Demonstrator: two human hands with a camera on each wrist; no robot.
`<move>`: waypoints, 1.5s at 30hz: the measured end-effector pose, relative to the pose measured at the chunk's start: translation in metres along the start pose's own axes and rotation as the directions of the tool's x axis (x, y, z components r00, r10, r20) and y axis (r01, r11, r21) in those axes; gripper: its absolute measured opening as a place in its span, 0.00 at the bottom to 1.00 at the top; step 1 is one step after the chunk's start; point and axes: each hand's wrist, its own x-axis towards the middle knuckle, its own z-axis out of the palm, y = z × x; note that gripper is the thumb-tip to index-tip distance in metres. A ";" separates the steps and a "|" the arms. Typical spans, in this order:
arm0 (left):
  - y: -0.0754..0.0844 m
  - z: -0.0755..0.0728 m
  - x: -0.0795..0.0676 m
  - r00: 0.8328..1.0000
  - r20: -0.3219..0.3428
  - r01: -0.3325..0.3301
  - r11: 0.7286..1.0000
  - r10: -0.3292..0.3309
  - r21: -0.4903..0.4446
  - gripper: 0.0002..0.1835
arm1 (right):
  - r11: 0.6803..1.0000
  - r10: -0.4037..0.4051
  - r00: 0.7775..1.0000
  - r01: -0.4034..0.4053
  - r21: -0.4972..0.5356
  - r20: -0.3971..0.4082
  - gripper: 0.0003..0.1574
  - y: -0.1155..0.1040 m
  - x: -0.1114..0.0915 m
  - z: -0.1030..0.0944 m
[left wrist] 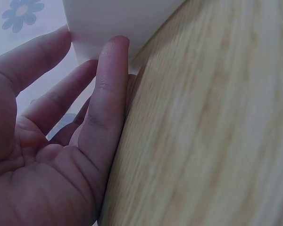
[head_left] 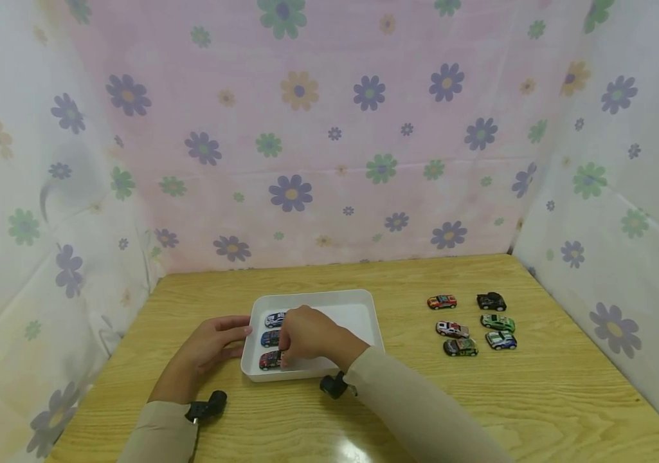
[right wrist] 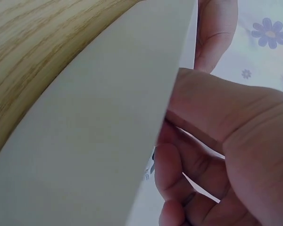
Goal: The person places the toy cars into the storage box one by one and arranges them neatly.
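Note:
A white tray (head_left: 329, 373) sits on the table, with a blue-and-white toy car (head_left: 274, 319), a blue toy car (head_left: 270, 338) and a red toy car (head_left: 269, 360) in a column along its left side. My right hand (head_left: 312, 334) reaches into the tray, fingers curled down at the red car's right end, pinching it; the tray wall hides the fingertips in the right wrist view. My left hand (head_left: 207, 347) is beside the tray's left wall, with loosely extended fingers (left wrist: 111, 70) touching the outside of the wall.
Right of the tray, several toy cars lie in two loose columns, among them a red-orange car (head_left: 442, 301), a black car (head_left: 491, 301) and a green car (head_left: 497, 322). Flowered cloth (head_left: 329, 212) encloses the back and both sides of the wooden table (head_left: 283, 424).

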 end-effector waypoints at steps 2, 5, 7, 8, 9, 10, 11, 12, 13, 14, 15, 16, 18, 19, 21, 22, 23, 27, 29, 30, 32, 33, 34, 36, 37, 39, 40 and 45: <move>0.000 0.000 0.000 1.000 -0.001 0.001 1.000 -0.001 0.001 0.35 | 1.000 0.006 1.000 -0.006 -0.002 0.002 0.11 -0.001 0.001 0.001; -0.001 -0.001 0.000 1.000 0.002 -0.001 1.000 0.001 0.006 0.34 | 1.000 0.015 1.000 -0.016 0.012 0.011 0.11 -0.002 0.002 0.002; -0.001 -0.001 0.000 1.000 0.005 -0.001 1.000 0.001 0.006 0.34 | 0.999 0.024 1.000 -0.024 0.027 0.015 0.11 -0.003 0.001 0.002; -0.001 -0.001 0.001 1.000 0.005 0.000 1.000 0.000 0.005 0.34 | 0.999 0.027 0.999 -0.028 0.031 0.016 0.11 -0.003 0.001 0.002; -0.001 -0.001 0.001 1.000 0.004 0.001 1.000 -0.001 0.004 0.34 | 0.999 0.029 0.999 -0.030 0.035 0.016 0.11 -0.003 0.001 0.002; -0.002 -0.001 0.001 1.000 0.004 0.001 1.000 -0.001 0.002 0.34 | 0.999 0.030 0.999 -0.031 0.035 0.013 0.11 -0.003 0.001 0.002; -0.001 -0.001 0.001 1.000 0.004 0.001 1.000 -0.001 0.002 0.34 | 0.999 0.029 1.000 -0.029 0.036 0.010 0.11 -0.002 0.001 0.003; -0.001 0.000 0.001 1.000 0.002 0.002 1.000 -0.002 0.000 0.34 | 0.999 0.028 1.000 -0.028 0.037 0.007 0.11 -0.002 0.001 0.003; -0.001 0.000 0.001 1.000 0.002 0.002 1.000 -0.002 0.000 0.34 | 0.999 0.025 1.000 -0.025 0.040 0.004 0.11 -0.001 0.002 0.004; -0.001 0.000 0.001 1.000 0.001 0.002 1.000 -0.002 -0.002 0.34 | 0.999 0.022 1.000 -0.022 0.046 0.002 0.11 0.000 0.002 0.004; -0.001 0.000 0.001 1.000 0.000 0.002 1.000 -0.002 -0.003 0.34 | 0.999 0.017 1.000 -0.017 0.051 -0.002 0.10 0.000 0.002 0.005; 0.000 0.000 0.001 1.000 -0.001 0.003 1.000 -0.003 -0.005 0.34 | 0.998 0.012 1.000 -0.011 0.054 -0.007 0.10 0.001 0.002 0.005; 0.000 0.000 0.002 1.000 -0.003 0.003 1.000 -0.003 -0.009 0.34 | 0.998 0.002 1.000 -0.001 0.062 -0.016 0.10 0.002 0.002 0.006; 0.000 0.000 0.002 1.000 -0.003 0.003 1.000 -0.003 -0.010 0.34 | 0.998 -0.002 1.000 0.004 0.064 -0.020 0.10 0.002 0.002 0.006; 0.001 0.000 0.002 1.000 -0.006 0.005 1.000 -0.005 -0.011 0.34 | 0.998 -0.009 1.000 0.011 0.059 -0.029 0.11 0.003 0.003 0.006; 0.001 0.000 0.001 1.000 -0.007 0.005 1.000 -0.005 -0.012 0.34 | 0.998 -0.011 0.999 0.012 0.058 -0.032 0.11 0.003 0.003 0.007; 0.001 0.000 0.001 1.000 -0.008 0.006 1.000 -0.006 -0.011 0.33 | 0.998 -0.010 0.999 0.012 0.059 -0.033 0.11 0.003 0.003 0.007; 0.001 0.000 0.001 1.000 -0.007 0.007 1.000 -0.007 -0.003 0.33 | 0.998 0.005 1.000 -0.003 0.070 -0.028 0.10 0.004 0.002 0.008; 0.001 0.000 0.001 1.000 -0.005 0.007 1.000 -0.007 0.003 0.33 | 0.996 0.014 1.000 -0.012 0.084 -0.023 0.10 0.005 0.002 0.009; 0.001 0.000 0.000 1.000 -0.003 0.005 1.000 -0.005 0.006 0.33 | 0.996 0.018 1.000 -0.016 0.089 -0.021 0.10 0.005 0.002 0.009; 0.001 0.000 0.001 1.000 -0.004 0.005 1.000 -0.005 0.011 0.34 | 0.995 0.023 1.000 -0.021 0.099 -0.019 0.10 0.006 0.001 0.009; 0.001 0.000 0.000 1.000 -0.004 0.004 1.000 -0.004 0.011 0.34 | 0.994 0.025 1.000 -0.023 0.106 -0.018 0.10 0.007 0.001 0.009; 0.001 0.000 0.000 1.000 -0.004 0.004 1.000 -0.004 0.013 0.34 | 0.993 0.027 0.999 -0.025 0.113 -0.017 0.10 0.007 0.000 0.009; 0.001 0.001 0.000 1.000 -0.005 0.002 1.000 -0.002 0.017 0.33 | 0.992 0.027 0.999 -0.025 0.122 -0.016 0.10 0.008 -0.001 0.009; 0.001 0.000 0.000 1.000 -0.006 0.002 1.000 -0.002 0.017 0.33 | 0.992 0.028 0.999 -0.026 0.125 -0.015 0.10 0.009 -0.001 0.009; 0.001 0.001 0.000 1.000 -0.010 0.001 1.000 -0.001 0.011 0.33 | 0.992 0.030 0.999 -0.028 0.126 -0.013 0.10 0.009 -0.002 0.009; 0.001 0.000 0.000 1.000 -0.010 0.000 1.000 0.000 0.011 0.33 | 0.992 0.032 0.999 -0.030 0.124 -0.013 0.11 0.009 -0.002 0.009; 0.000 -0.001 -0.001 1.000 -0.007 -0.003 1.000 0.003 0.006 0.33 | 0.993 0.037 0.999 -0.036 0.111 -0.012 0.14 0.009 -0.006 0.009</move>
